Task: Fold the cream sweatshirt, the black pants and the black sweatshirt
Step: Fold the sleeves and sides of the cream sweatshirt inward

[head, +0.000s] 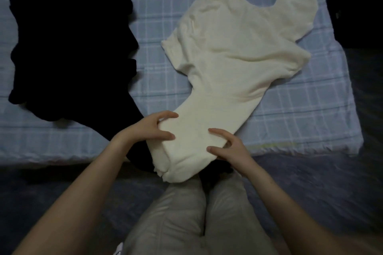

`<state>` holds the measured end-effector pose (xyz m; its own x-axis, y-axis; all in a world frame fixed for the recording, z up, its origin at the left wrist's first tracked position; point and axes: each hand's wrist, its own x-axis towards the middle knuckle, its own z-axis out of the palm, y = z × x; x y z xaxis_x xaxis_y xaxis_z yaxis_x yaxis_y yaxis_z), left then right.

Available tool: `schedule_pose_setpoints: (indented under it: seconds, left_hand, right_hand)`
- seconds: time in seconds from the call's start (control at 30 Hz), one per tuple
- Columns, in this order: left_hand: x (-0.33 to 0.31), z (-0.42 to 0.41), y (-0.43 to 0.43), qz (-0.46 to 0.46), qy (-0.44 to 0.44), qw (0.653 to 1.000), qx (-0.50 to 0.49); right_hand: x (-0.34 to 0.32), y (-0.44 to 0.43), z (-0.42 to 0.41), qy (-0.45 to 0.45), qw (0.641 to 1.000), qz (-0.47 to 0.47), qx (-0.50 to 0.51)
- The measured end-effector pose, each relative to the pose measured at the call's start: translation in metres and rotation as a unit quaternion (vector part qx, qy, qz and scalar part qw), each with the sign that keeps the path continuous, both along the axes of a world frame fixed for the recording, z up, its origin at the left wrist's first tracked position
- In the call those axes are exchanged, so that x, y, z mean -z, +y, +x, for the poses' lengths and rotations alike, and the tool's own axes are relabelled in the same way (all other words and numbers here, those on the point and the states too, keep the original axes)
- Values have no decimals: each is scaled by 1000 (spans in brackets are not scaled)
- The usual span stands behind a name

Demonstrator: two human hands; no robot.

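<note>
The cream sweatshirt (232, 47) lies spread on the blue checked bedding, one sleeve reaching toward me. My left hand (153, 128) grips the left edge of that sleeve with curled fingers. My right hand (230, 147) holds the sleeve's right edge, thumb and fingers bent round the cloth. A heap of black clothing (68, 47) lies on the left; I cannot tell the pants from the black sweatshirt in it. Part of the black cloth runs down under the cream sleeve end (178, 170).
The blue checked blanket (300, 114) covers a mattress whose front edge runs just beyond my knees. My legs in light trousers (186, 213) fill the bottom middle. Dark floor (331, 182) lies right of the mattress and in front of it.
</note>
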<state>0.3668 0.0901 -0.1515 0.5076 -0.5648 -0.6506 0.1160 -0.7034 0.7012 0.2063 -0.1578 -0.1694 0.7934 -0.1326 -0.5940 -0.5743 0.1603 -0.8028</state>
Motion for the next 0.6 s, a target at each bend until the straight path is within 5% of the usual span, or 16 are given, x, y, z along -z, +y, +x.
schedule_pose_setpoints:
  seconds: [0.23, 0.47, 0.6]
  left_hand:
    - [56, -37, 21, -5, -14, 998, -65]
    - [75, -37, 18, 7, -26, 996, -90]
    - [88, -45, 22, 147, -63, 987, -10]
  right_hand:
    - [52, 39, -15, 23, 993, -111, -19]
    - [64, 36, -26, 39, 993, -100, -39]
    - [65, 25, -37, 93, 992, -72, -53]
